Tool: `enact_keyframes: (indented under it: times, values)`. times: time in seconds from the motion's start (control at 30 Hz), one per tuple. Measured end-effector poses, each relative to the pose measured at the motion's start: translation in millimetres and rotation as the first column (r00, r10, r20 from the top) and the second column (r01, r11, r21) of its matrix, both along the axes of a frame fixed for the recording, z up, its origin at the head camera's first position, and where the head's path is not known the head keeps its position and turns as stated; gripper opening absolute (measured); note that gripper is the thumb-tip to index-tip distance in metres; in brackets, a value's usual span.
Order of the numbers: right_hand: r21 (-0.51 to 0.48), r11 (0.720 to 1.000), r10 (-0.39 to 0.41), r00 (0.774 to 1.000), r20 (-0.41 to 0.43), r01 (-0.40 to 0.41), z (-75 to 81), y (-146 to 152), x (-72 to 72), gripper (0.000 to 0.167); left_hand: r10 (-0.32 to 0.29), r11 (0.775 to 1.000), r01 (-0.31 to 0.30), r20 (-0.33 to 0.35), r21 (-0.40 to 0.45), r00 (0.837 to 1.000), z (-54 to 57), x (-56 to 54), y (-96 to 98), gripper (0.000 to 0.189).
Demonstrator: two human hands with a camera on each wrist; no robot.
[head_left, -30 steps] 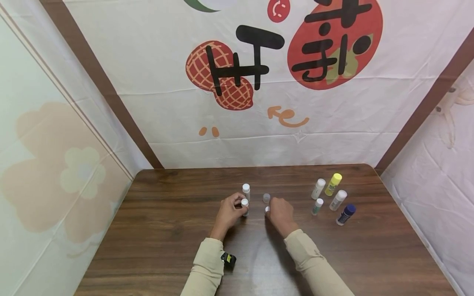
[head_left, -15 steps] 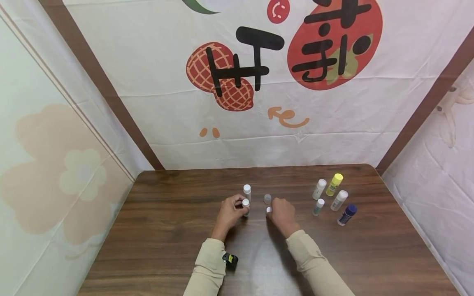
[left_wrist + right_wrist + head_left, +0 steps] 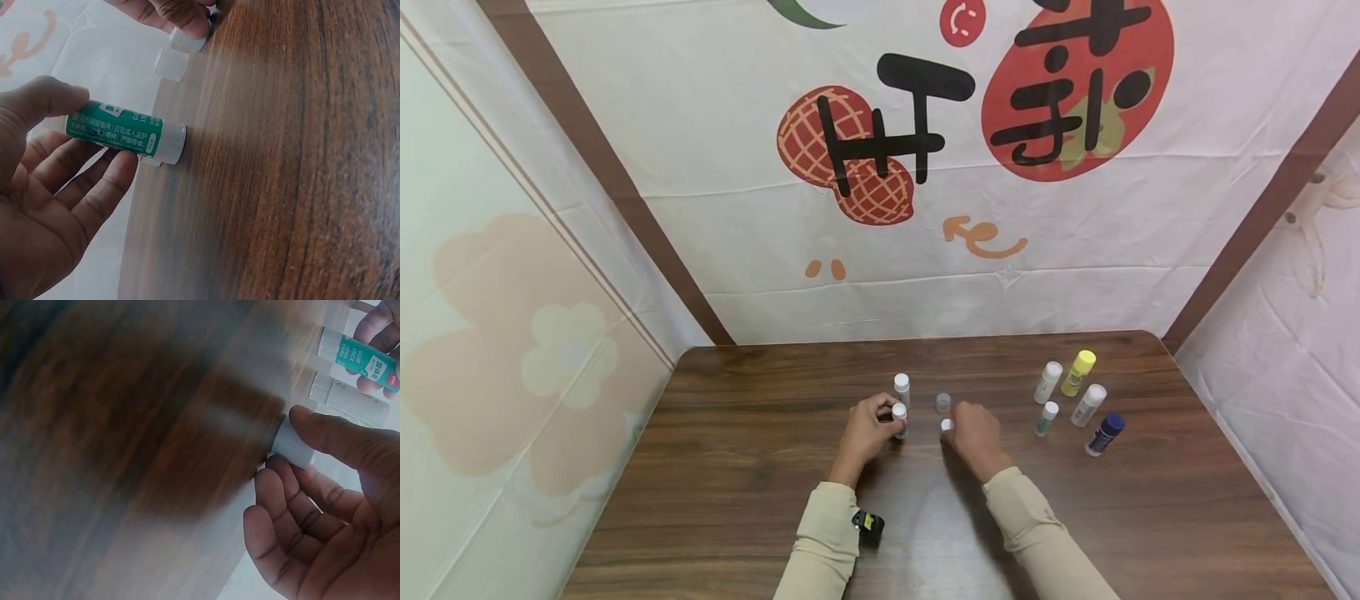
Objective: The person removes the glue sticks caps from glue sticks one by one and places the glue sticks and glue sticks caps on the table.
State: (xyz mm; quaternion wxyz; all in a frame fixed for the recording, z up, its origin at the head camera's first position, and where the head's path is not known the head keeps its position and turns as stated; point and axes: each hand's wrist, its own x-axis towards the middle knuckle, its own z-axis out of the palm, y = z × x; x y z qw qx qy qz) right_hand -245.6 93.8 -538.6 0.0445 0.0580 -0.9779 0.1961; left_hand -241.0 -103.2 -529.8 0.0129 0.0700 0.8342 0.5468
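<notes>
My left hand (image 3: 865, 432) holds a small green-labelled glue stick (image 3: 115, 128) between thumb and fingers. The stick stands upright, its white end at the tabletop. Just behind it is a white glue stick (image 3: 903, 390), also upright and partly hidden by the hand in the head view. To the right, my right hand (image 3: 976, 437) pinches a small white cap (image 3: 294, 444) between thumb and fingers, down at the tabletop. Close behind that cap sits a translucent cap (image 3: 943, 402), which no hand touches.
At the right of the brown table (image 3: 737, 467) stand several more glue sticks: a yellow one (image 3: 1078, 372), a blue one (image 3: 1105, 435), a small green-labelled one (image 3: 1046, 418) and white ones (image 3: 1088, 405). A white printed curtain (image 3: 850, 308) hangs behind the table's far edge.
</notes>
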Motion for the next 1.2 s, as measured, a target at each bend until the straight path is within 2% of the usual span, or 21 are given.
enact_keyframes:
  times: [0.37,0.53,0.67,0.8,0.9,1.07,1.2]
  values:
    - [-0.079,0.996,-0.031,0.998,0.049,0.035,4.2,5,15.5,0.019,-0.002,1.0,0.002,0.011,-0.022,1.0,-0.2,-1.2,3.1,0.017]
    - [-0.075,0.995,-0.06,0.994,0.09,0.067,14.9,9,24.7,0.024,-0.006,1.0,0.006,0.011,-0.003,1.0,-1.1,-1.9,2.1,0.016]
    - [-0.077,0.992,-0.093,0.99,0.106,0.102,24.1,16,29.8,0.021,-0.005,1.0,0.005,0.015,0.014,1.0,-1.1,-2.3,0.1,0.017]
    - [-0.095,0.987,-0.123,0.988,0.099,0.132,30.4,22,32.1,0.037,0.001,1.0,-0.001,0.018,0.01,1.0,-1.3,-2.7,-0.5,0.017]
    - [-0.113,0.981,-0.145,0.985,0.091,0.155,33.4,27,33.4,0.04,0.005,1.0,-0.006,0.021,0.01,1.0,-1.4,-2.8,-0.2,0.017]
    - [-0.15,0.974,-0.174,0.985,-0.01,0.171,36.1,33,35.3,0.032,0.001,1.0,-0.001,0.014,0.005,1.0,-2.0,-3.4,-0.3,0.016]
    - [-0.194,0.964,-0.216,0.964,-0.154,0.185,36.0,39,36.7,0.022,0.011,1.0,-0.011,0.02,0.001,1.0,-2.4,-3.6,-0.8,0.015]
